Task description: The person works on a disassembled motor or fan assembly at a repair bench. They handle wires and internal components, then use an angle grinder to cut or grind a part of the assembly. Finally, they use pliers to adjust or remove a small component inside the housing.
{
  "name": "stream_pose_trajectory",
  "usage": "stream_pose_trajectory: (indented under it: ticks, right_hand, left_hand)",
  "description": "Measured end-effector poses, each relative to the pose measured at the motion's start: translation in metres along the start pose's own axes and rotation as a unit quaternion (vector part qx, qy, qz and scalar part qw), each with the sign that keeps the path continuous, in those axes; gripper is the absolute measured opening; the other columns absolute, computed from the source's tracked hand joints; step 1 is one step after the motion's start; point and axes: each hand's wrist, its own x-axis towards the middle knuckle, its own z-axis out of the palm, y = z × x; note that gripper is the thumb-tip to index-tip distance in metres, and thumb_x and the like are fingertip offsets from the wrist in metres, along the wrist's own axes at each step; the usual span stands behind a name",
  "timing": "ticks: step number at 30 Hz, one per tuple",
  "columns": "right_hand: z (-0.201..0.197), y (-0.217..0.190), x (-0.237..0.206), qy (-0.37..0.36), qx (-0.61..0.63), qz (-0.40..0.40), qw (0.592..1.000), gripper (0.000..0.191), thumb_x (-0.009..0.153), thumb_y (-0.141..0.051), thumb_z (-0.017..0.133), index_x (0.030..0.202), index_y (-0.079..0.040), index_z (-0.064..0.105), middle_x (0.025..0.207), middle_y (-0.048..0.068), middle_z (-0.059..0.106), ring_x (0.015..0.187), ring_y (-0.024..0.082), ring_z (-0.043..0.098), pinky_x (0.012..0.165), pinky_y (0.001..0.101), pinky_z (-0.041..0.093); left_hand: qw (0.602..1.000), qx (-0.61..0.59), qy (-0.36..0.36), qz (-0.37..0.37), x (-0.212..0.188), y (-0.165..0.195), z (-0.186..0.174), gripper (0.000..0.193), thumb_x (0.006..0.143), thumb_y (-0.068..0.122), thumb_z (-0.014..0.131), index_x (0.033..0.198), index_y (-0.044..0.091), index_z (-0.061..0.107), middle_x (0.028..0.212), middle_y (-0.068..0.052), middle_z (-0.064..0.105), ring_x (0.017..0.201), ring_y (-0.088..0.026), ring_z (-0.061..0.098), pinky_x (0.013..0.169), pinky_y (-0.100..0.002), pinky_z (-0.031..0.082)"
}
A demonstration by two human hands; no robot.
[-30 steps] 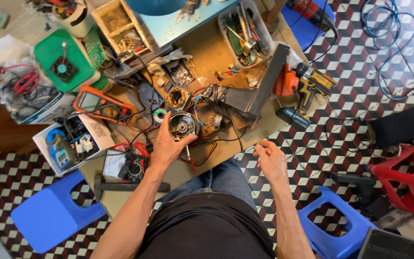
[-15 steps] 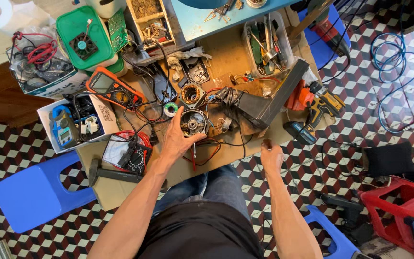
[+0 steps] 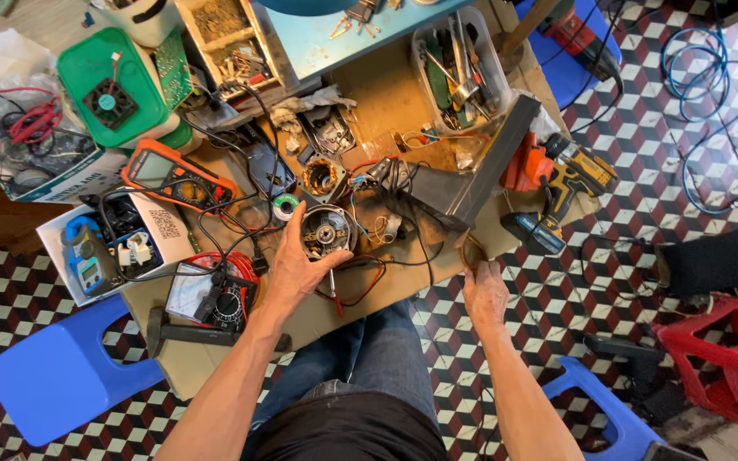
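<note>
My left hand (image 3: pixel 299 263) grips a round grey motor housing (image 3: pixel 326 230) lying on the low wooden work table (image 3: pixel 403 94). My right hand (image 3: pixel 485 294) rests at the table's front edge, with its fingers closed on a loop of thin brown wire (image 3: pixel 470 250). A second motor part with copper windings (image 3: pixel 321 177) sits just beyond the housing. Red and black leads (image 3: pixel 360 286) trail across the table between my two hands. A dark metal bracket (image 3: pixel 463 183) lies to the right of the housing.
An orange multimeter (image 3: pixel 172 175), an analogue meter (image 3: pixel 207 294), a white box with a blue clamp meter (image 3: pixel 108 248), a green tub (image 3: pixel 113 85) and a yellow cordless drill (image 3: pixel 561 192) crowd the table. Blue stools (image 3: pixel 61 376) and a red stool (image 3: pixel 723 358) stand on the tiled floor.
My right hand has moved forward from above my lap to the table's front edge and closed on the wire loop. My left hand stays on the motor housing. The camera has shifted.
</note>
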Motion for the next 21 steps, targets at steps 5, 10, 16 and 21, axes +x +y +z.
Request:
stream_pose_trajectory:
  ticks: [5,10,16,21]
  right_hand:
    - [-0.003,0.012,-0.015,-0.026,-0.010,0.057,0.998,0.021,0.096,-0.028,0.067,0.105,-0.008,0.065,0.105,0.015,0.064,0.094,0.039,0.066,0.079,0.0497,0.053]
    - [-0.003,-0.001,0.005,0.124,-0.075,0.010,0.989,0.053,0.075,-0.035,0.078,0.114,-0.003,0.061,0.108,0.019,0.058,0.099,0.045,0.064,0.084,0.0544,0.051]
    - [0.006,-0.015,0.030,-0.028,-0.023,0.037,0.999,0.044,0.089,-0.028,0.071,0.123,-0.002,0.063,0.117,0.026,0.057,0.098,0.046,0.062,0.080,0.0541,0.052]
    - [0.004,-0.014,0.014,-0.099,0.229,0.271,0.929,0.033,0.089,-0.026,0.070,0.103,0.004,0.068,0.094,0.021,0.064,0.083,0.036,0.062,0.068,0.0446,0.048]
  left_hand:
    - [1.000,0.000,-0.009,-0.012,-0.004,0.006,0.000,0.116,0.069,0.046,0.090,0.158,0.007,0.029,0.148,-0.022,0.053,0.135,-0.033,0.055,0.112,-0.041,0.043]
    - [1.000,0.001,-0.015,-0.014,-0.004,0.012,0.001,0.116,0.068,0.043,0.090,0.158,0.005,0.028,0.147,-0.021,0.053,0.134,-0.032,0.055,0.111,-0.041,0.044]
    - [0.999,0.007,0.006,0.031,0.004,-0.002,-0.001,0.113,0.075,0.041,0.092,0.159,0.002,0.028,0.154,-0.026,0.046,0.143,-0.037,0.047,0.117,-0.045,0.039]
    - [1.000,-0.001,0.013,0.020,0.006,-0.008,-0.001,0.115,0.070,0.044,0.093,0.159,0.008,0.029,0.153,-0.024,0.047,0.140,-0.037,0.049,0.115,-0.045,0.041]
